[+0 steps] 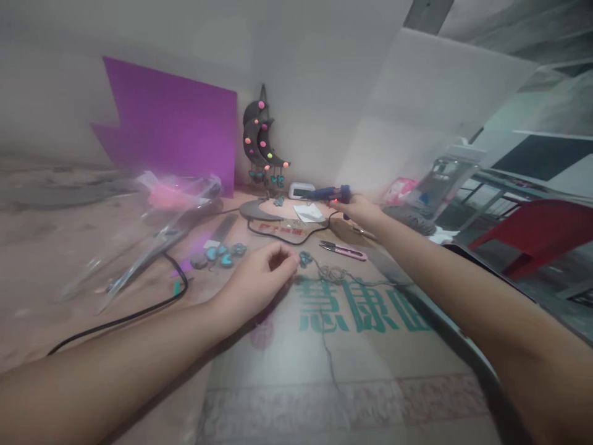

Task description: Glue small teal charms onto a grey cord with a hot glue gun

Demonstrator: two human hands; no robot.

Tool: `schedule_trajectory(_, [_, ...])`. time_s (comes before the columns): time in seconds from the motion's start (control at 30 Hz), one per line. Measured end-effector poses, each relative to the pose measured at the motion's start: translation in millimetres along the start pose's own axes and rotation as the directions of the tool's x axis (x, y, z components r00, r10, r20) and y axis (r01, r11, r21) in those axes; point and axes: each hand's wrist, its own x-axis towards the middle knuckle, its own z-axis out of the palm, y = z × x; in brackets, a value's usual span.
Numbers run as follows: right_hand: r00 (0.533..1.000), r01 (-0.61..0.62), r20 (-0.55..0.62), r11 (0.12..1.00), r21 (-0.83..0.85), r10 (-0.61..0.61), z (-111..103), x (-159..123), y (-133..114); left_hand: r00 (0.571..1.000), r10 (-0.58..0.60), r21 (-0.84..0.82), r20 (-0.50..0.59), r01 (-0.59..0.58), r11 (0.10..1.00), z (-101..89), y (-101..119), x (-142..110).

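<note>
left hand (pixel 271 269): seen mid-table, with thumb and forefinger curled narrowly toward each other; whether anything is pinched cannot be told.
right hand (pixel 364 211): stretched to the far side and wrapped around the glue gun (pixel 327 193).
glue gun: held just by the clock (pixel 302 188), nozzle pointed left; a small red light is seen near the grip.
flower (pixel 305 259): seen just right of the left fingertips; contact cannot be made out.
string (pixel 331 274): bunched loosely right of the flower.
black cord (pixel 294 243): looped between the crescent (pixel 259 211) and the right hand, nearer than the paper (pixel 309 213).
snips (pixel 345 251): laid right of the flower, blades pointed left.
burn risk: the left fingers could be scorched if the nozzle, probably hot, is swung too near them.
snag risk: the crescent or paper could be dragged if the cord is pulled taut.
tangle risk: the flower could be tugged away if the string is caught by a sleeveless forearm or the snips.
drip risk: the paper could be marked if glue is leaked.
</note>
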Motion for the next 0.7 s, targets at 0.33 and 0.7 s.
schedule_trajectory(0.33, [0.997, -0.083, -0.016, 0.977, -0.195, 0.081, 4, 11, 15, 1.000, -0.006, -0.005, 0.002, 0.006, 1.000, 2.5, -5, 2])
schedule_trajectory(0.7, [0.971, 0.235, -0.081, 0.963, 0.130, -0.226, -13, -101, -31, 0.974, 0.226, 0.190, -0.014, -0.219, 0.957, 2.3, 13, -8])
